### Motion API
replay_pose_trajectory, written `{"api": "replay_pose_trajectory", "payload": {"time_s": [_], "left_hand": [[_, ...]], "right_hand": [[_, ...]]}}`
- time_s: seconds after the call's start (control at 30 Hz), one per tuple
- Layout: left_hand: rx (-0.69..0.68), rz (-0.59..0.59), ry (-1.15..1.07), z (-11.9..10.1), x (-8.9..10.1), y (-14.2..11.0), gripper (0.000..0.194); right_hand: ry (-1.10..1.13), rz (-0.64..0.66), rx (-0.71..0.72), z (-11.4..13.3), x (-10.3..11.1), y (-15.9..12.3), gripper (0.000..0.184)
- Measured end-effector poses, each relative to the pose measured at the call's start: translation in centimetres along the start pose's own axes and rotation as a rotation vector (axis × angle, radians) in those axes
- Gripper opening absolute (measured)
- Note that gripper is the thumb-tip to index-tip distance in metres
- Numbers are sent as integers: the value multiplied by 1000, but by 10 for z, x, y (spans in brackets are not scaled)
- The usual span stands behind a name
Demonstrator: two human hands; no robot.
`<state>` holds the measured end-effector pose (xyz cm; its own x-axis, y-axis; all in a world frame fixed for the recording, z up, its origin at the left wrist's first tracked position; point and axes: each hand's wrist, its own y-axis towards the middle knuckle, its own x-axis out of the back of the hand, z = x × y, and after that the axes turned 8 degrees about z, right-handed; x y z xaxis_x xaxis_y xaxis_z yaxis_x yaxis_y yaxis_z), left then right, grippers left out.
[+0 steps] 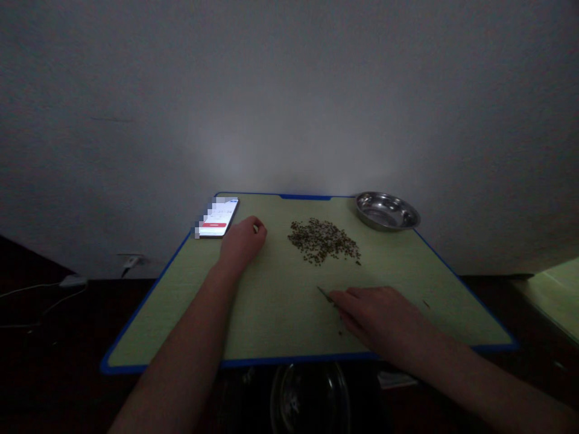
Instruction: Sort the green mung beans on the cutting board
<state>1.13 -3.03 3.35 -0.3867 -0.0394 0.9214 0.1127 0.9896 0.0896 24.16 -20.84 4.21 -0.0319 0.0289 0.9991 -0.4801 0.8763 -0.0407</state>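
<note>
A loose heap of small brown seed-like or bean-like pieces [322, 240] is spread over the middle of the green tabletop [271, 325]. To the left of the heap, my left hand [244, 242] rests on the table with its fingers curled in; whatever they might hold is hidden. My right hand [380, 313] lies nearer the front edge, closed around a thin pointed tool [324, 293]. Only the tool's tip shows, pointing left and away from me, apart from the heap; its exact kind I cannot tell. A few dark specks lie around this hand.
A shallow steel bowl [388, 212] stands at the back right corner. A lit phone [219, 218] lies at the back left, just beyond my left hand. The table has a blue rim [306, 197] close to the wall. Below its front edge sits a round glassy container [310, 401].
</note>
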Motion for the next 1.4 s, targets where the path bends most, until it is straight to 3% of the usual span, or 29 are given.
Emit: {"api": "replay_pose_trajectory", "payload": {"time_s": [0.37,0.5,0.6,0.7,0.77,0.8,0.9,0.97,1.03,1.13,1.4], "left_hand": [[-26,6,-18,0,-3,-4,28],[-28,-20,-86,-9,4,-9,27],[-93,-154,-162,-23,16,-32,26],[-303,-390,-252,-28,14,-91,23],[-470,-446,-266,-18,-5,-145,15],[-563,-366,-262,-10,-21,-173,16],[-660,-238,-200,20,-81,-241,27],[-580,-106,-25,35,-121,-268,35],[-531,-77,95,43,-153,-280,49],[-527,-41,180,49,-178,-282,68],[-530,-127,258,55,-198,-279,77]], "right_hand": [[48,-102,-65,-21,4,5,24],[50,-137,-65,-22,0,13,22],[52,-130,-52,-17,1,17,21],[68,-114,-46,-13,3,18,21],[95,-118,-43,-14,3,16,21],[112,-124,-41,-16,2,15,21],[156,-151,-40,-23,0,12,21],[181,-159,-47,-28,-2,11,21],[205,-168,-57,-31,-2,11,22],[238,-192,-69,-33,-1,10,22],[271,-226,-80,-35,1,1,24]]}}
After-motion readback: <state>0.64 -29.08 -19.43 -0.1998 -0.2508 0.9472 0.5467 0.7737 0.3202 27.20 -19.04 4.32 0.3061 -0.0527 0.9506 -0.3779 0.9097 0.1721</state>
